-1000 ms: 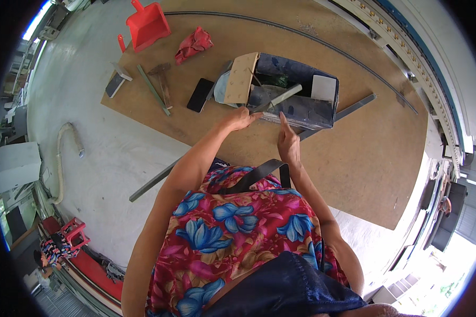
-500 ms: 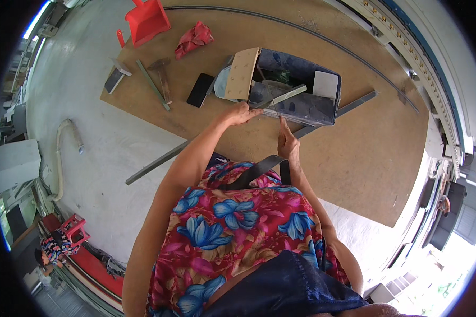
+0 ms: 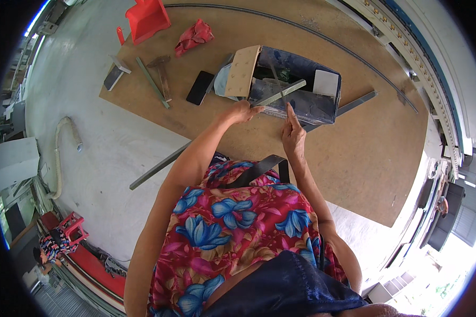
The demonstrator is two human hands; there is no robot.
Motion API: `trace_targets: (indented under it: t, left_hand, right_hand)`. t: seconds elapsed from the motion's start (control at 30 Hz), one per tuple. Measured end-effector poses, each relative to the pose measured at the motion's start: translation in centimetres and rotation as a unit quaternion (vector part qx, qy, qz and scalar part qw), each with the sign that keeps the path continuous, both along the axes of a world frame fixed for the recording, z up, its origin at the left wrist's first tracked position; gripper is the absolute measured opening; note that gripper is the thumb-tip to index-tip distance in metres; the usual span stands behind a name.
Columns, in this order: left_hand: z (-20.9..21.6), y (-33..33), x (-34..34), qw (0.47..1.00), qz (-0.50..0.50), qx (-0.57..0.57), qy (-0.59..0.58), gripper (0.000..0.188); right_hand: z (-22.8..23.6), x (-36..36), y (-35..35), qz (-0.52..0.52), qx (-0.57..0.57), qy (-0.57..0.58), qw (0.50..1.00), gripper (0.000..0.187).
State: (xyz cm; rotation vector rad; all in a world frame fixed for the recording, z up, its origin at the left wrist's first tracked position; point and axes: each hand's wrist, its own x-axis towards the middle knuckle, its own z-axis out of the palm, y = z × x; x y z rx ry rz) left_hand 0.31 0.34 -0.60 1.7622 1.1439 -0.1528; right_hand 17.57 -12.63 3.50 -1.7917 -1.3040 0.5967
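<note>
My left hand [image 3: 241, 112] is closed around a long, narrow grey strip [image 3: 280, 94]. One end of the strip slants over the open cardboard box [image 3: 330, 113]; a grey length emerging beyond my left forearm seems to be its other part. In my closed right hand [image 3: 294, 132] is a thin, dark, file-like tool [image 3: 283, 94], the index finger stretched along it. The tool crosses the strip above the box's near side, and its far end reaches over the box's dark inside. Whether tool and strip touch, I cannot tell.
Left of the box on the brown board [image 3: 354, 169] lie a black phone [image 3: 200, 89], a hammer [image 3: 163, 79], a short greenish strip [image 3: 152, 82] and a red cloth [image 3: 194, 38]. A red dustpan [image 3: 147, 21] sits farther off. Another grey bar [image 3: 358, 102] extends right from beneath the box.
My right hand has shifted slightly right and up with the tool, which now crosses the strip nearer its far end. The strip's lower-left end has moved slightly.
</note>
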Motion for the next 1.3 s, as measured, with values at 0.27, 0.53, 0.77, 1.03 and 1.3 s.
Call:
trace_targets:
  t: [0.27,0.53,0.77,1.03,1.3]
  left_hand:
    - [-0.3,-0.3,0.1,0.999,0.013,0.034,-0.017,0.075]
    - [-0.1,-0.3,0.0,0.999,0.022,0.026,-0.028,0.076]
    - [-0.2,-0.2,0.0,0.999,0.006,0.035,-0.014,0.075]
    - [-0.2,-0.2,0.0,1.0,0.015,0.025,-0.011,0.073]
    - [1.6,0.0,0.4,1.0,0.002,0.011,0.018,0.072]
  right_hand:
    - [-1.4,-0.7,1.1,0.031,0.028,0.006,0.999,0.041]
    - [-1.8,-0.9,1.4,0.03,0.009,-0.042,0.999,0.038]
    - [-1.7,-1.0,1.8,0.025,0.03,-0.038,0.999,0.037]
    - [-1.0,-1.1,2.2,0.031,-0.061,-0.031,0.997,0.037]
    - [-1.5,-1.7,5.5,0.053,0.035,-0.019,0.998,0.039]
